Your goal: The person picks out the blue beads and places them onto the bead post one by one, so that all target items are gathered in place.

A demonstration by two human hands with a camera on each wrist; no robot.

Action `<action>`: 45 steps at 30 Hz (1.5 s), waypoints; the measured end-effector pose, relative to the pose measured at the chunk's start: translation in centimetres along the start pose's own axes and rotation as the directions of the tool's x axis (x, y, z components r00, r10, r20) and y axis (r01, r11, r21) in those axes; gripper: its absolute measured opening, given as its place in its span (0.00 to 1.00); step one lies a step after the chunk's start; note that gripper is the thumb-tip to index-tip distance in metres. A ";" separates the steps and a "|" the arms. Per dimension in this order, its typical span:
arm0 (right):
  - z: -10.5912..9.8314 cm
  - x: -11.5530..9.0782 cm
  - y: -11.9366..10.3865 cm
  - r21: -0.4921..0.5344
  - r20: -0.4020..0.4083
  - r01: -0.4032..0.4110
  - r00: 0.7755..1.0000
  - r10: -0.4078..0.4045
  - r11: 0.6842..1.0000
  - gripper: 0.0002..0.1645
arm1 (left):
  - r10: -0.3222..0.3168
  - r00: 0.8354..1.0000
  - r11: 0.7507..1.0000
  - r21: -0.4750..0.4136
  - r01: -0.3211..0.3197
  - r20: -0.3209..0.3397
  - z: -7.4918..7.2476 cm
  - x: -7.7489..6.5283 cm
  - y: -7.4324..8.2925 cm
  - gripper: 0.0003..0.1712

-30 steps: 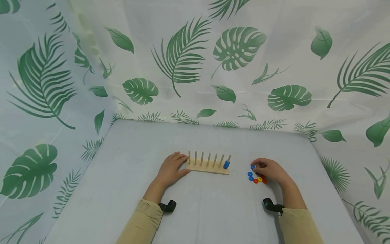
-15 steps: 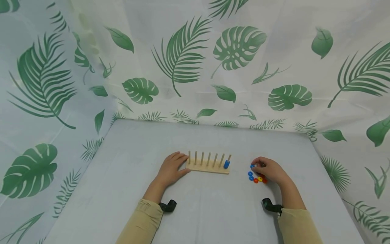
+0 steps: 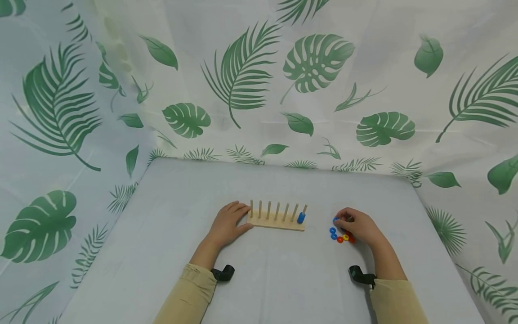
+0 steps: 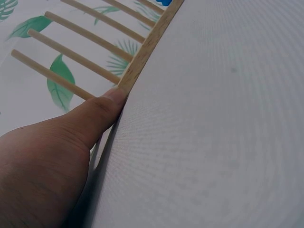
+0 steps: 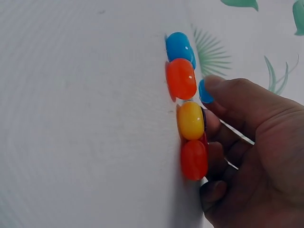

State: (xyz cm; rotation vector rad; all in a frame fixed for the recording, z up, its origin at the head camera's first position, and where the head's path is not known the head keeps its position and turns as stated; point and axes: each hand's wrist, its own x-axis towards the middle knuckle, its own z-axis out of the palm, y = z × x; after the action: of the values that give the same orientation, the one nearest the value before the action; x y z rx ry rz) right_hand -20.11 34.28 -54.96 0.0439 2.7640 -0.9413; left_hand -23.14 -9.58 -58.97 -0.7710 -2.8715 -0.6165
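My left hand (image 3: 228, 226) grips the left end of a wooden peg board (image 3: 275, 223). In the left wrist view its thumb (image 4: 102, 111) presses the board's front edge; the other fingers are hidden there. Several upright pegs line the board, and blue rings (image 3: 301, 218) sit on the rightmost one. To the right, my right hand (image 3: 359, 226) pinches a blue ring (image 5: 204, 92) between thumb and forefinger. Below it on the table lie more blue rings (image 3: 333, 230), an orange ring (image 5: 181, 78), a yellow ring (image 5: 191, 120) and a red ring (image 5: 194, 159).
A pale cloth covers the table (image 3: 267, 274). Leaf-printed sheets (image 3: 259, 81) hang behind it and at the sides. Each wrist wears a black camera, seen at the left wrist camera (image 3: 224, 273) and the right wrist camera (image 3: 360, 274).
The right hand has risen very slightly, with the blue ring at its fingertips. The left hand and the peg board stay in place.
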 end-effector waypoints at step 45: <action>-0.8 -1.4 -9.9 0.125 -0.116 0.321 0.944 -0.308 0.939 0.16 | -0.011 1.000 1.000 -0.011 0.011 -0.004 0.0 -0.1 0.1 0.36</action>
State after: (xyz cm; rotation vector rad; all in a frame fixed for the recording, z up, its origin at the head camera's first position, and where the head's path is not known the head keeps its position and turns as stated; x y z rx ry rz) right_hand -19.84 26.93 -48.12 -0.3513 2.8374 -1.2452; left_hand -23.02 -9.54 -58.92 -0.7552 -2.8733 -0.6351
